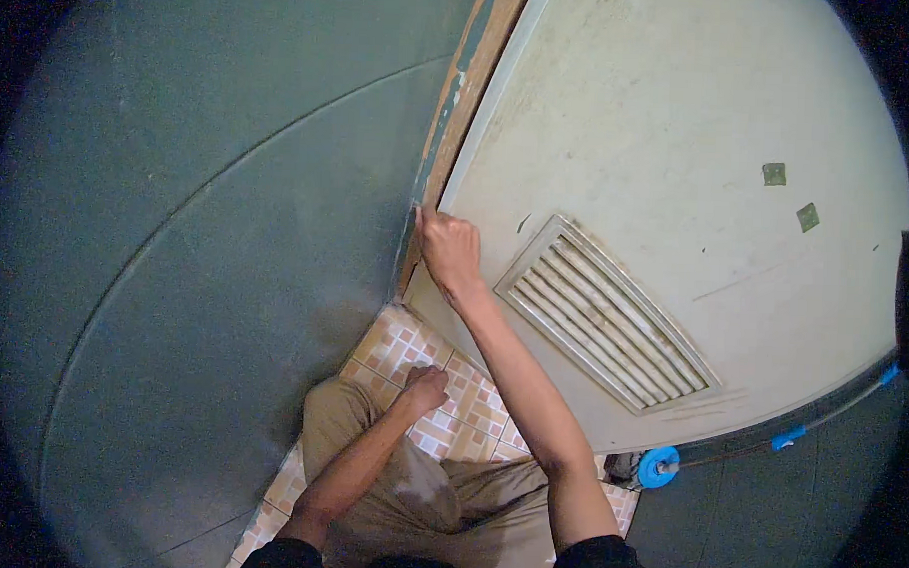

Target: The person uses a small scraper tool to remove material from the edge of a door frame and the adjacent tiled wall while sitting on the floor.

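My right hand point(451, 250) is closed, its fingers pressed together against the edge of a wooden door frame point(447, 164). Whatever it pinches, if anything, is too small to see. Along the frame, grey-green and pale paint is patchy, with bare brown wood showing. My left hand point(427, 389) hovers or rests near my left knee, above the tiled floor. Its fingers are curled in, and what they may hold is hidden.
A grey-green wall point(224, 276) rises on the left. To the right stands a cream door point(680, 122) with a slatted vent point(610, 315). Orange-and-white patterned tiles point(476, 397) lie below. A round blue object point(658, 467) sits by the door's lower edge.
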